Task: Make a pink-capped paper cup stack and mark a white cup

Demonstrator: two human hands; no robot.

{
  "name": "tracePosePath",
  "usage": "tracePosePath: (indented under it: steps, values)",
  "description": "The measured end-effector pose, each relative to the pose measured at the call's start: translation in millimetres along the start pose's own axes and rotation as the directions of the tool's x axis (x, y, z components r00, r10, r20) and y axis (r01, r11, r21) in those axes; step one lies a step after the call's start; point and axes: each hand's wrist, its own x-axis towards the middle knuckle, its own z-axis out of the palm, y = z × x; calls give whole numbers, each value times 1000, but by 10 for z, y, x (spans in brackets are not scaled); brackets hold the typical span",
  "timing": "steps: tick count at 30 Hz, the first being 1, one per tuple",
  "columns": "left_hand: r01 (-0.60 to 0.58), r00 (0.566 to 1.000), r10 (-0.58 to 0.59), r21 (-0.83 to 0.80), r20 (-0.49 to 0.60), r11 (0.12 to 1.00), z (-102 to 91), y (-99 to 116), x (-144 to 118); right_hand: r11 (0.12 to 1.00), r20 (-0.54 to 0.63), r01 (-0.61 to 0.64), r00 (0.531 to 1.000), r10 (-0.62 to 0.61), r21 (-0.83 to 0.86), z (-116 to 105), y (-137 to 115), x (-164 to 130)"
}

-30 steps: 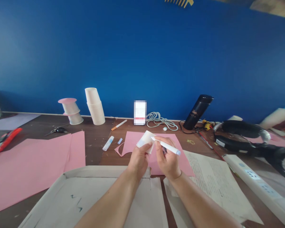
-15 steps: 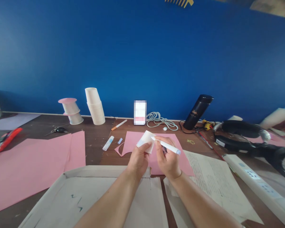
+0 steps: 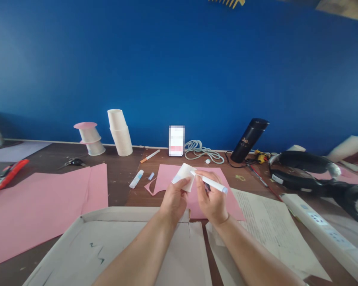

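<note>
My left hand (image 3: pixel 176 198) is closed around a white paper cup (image 3: pixel 182 172), which is tilted, with the thumb lying across its side. Between the fingers of my right hand (image 3: pixel 212 200) is a white marker (image 3: pixel 213 184) with a pale blue end. Its tip is at the cup's right side; whether it touches cannot be made out. Both hands are above a pink paper sheet (image 3: pixel 226 202) with a curved cut at its left edge. A small pale blue cap (image 3: pixel 151 176) and a glue stick (image 3: pixel 136 179) lie left of that sheet.
Stacked white cups (image 3: pixel 121 135) and two cups joined with pink discs (image 3: pixel 91 139) stand at the back left. A phone (image 3: pixel 176 141), coiled cable (image 3: pixel 201 151) and black flask (image 3: pixel 249 141) line the wall. Cardboard (image 3: pixel 125 238) lies in front; a power strip (image 3: pixel 319 226) is right.
Very little differs. Both hands keep their grip on the cup and the marker, and the whole view has shifted very slightly.
</note>
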Motion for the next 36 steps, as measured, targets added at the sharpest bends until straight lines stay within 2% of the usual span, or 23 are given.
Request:
tracePosePath:
  steps: [27,36]
  values:
    - [30,999,-32,-64,-31,997,5,39,8,1000,-1,-27,1000,27,2,7,22,-6]
    - [63,996,-69,-118,-49,991,10,58,6,995,-10,-43,999,44,93,2,43,-30]
